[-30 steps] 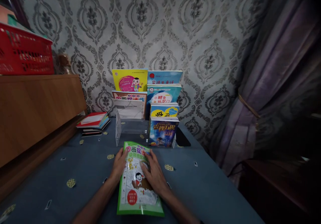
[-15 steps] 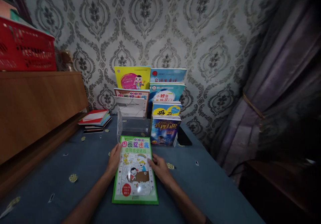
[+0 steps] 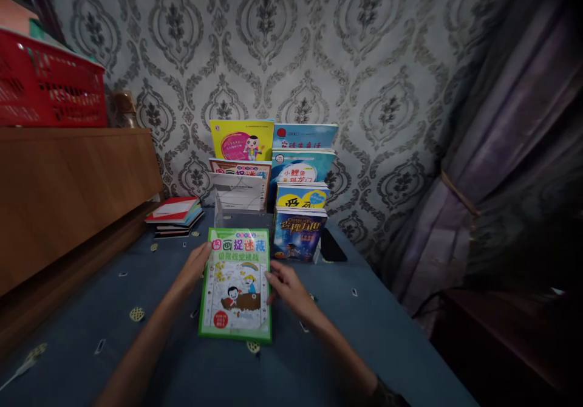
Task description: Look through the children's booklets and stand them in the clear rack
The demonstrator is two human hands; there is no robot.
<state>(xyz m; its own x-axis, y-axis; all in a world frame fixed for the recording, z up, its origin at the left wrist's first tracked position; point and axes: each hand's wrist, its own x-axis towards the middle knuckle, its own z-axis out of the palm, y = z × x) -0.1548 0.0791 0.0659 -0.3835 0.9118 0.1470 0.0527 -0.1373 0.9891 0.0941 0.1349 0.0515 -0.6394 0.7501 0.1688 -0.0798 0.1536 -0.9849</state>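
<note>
A green-bordered children's picture book (image 3: 237,291) is held between my two hands, its cover facing me. My left hand (image 3: 195,264) grips its left edge near the upper corner, fingers partly behind it. On the right edge, my right hand (image 3: 286,285) has its thumb at the cover and its fingers at the side. Just beyond the book stands a clear tiered book stand (image 3: 219,212), its front left part partly hidden by the book. On its right side are a dark blue book (image 3: 298,237), a yellow-and-blue book (image 3: 303,196) and a teal book (image 3: 303,167).
A yellow book (image 3: 241,140) and a brown-topped book (image 3: 241,167) stand at the stand's left rear. Stacked books (image 3: 175,212) lie to the left. A black flat object (image 3: 333,246) lies right of the stand. A red basket (image 3: 50,85) sits on a wooden cabinet (image 3: 77,182).
Both hands have moved the green-bordered picture book forward and slightly left, closer to the stand. It now covers more of the stand's front left part.
</note>
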